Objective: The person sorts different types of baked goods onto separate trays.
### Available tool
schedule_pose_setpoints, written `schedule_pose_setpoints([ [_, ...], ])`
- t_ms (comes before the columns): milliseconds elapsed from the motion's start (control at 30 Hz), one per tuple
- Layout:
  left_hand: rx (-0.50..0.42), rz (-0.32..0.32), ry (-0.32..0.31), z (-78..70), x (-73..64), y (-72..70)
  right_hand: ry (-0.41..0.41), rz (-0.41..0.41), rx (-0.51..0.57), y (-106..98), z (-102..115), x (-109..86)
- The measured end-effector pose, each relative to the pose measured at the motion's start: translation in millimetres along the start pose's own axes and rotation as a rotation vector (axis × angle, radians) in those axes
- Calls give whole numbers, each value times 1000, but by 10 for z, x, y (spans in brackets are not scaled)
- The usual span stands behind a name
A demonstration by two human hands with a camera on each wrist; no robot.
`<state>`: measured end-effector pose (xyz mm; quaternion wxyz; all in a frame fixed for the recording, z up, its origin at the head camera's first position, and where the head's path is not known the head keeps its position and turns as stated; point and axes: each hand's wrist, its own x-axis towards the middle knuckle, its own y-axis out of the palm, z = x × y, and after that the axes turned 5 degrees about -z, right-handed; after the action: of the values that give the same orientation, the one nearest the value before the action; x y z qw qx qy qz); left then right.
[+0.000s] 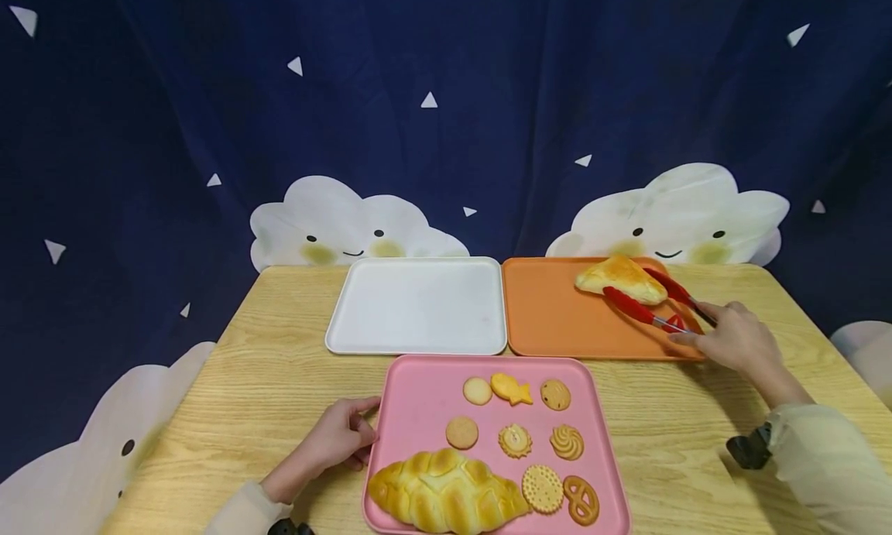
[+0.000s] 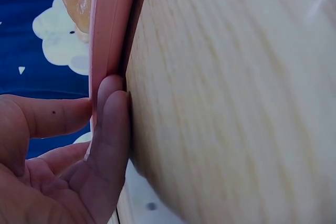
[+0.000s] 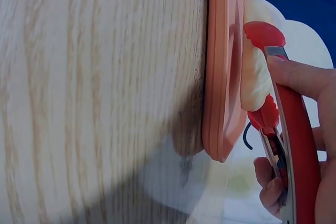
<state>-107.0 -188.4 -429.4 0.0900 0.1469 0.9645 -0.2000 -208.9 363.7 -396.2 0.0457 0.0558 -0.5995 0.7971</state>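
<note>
Triangular puff pastry [image 1: 622,278]: located over the far right part of the orange tray [image 1: 550,318], between the tips of the red tongs [image 1: 630,306]. One jaw is along its near side, the other behind its right end; the left corner projects free. Cannot tell whether its underside bears on the tray.

Right hand [image 1: 742,337]: fingers and thumb wrapped round the tong handles, thumb flat on the upper arm in the right wrist view.

Handling notes (judgement): tips sit toward the right end, so the free corner may dip or swing if weight comes off the tray. Bite nearer the thick middle, both jaws level. Squeeze just enough to stop slip; the ridged tips could mark a soft crust. Lift clear of the rim before any sideways travel, and open slowly only once the base is supported.

Left hand [image 1: 341,433]: fingertips pinch the left rim of the pink tray [image 1: 418,403]. Probably useful as a steady; light pressure should suffice, without tipping the edge.

Pink tray contents: braided loaf [image 1: 449,492] at near left; pretzel [image 1: 581,500] at near right; fish-shaped cookie [image 1: 511,389] in the far row; other round biscuits between.

Surroundings: white tray [image 1: 418,306] just left of the orange one; wooden table [image 1: 265,380] beneath; dark blue curtain [image 1: 418,39] behind.
</note>
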Motion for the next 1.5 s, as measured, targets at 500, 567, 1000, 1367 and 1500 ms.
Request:
schedule_pose_setpoints([
  [500, 3, -9, 12, -15, 1, -9, 56, 7, -8, -40, -23, -38],
  [567, 0, -12, 14, -14, -2, -7, 51, -2, -13, -67, -21, -52],
  [1000, -5, -8, 14, 13, 19, -15, -3, -59, 6, -146, 43, -226],
  [1367, -18, -7, -4, 4, 11, -17, -65, -91, 29, -207, 190, -412],
  [1500, -28, 1, -19, 16, 19, -17, -82, -102, 33, -217, 258, -481],
])
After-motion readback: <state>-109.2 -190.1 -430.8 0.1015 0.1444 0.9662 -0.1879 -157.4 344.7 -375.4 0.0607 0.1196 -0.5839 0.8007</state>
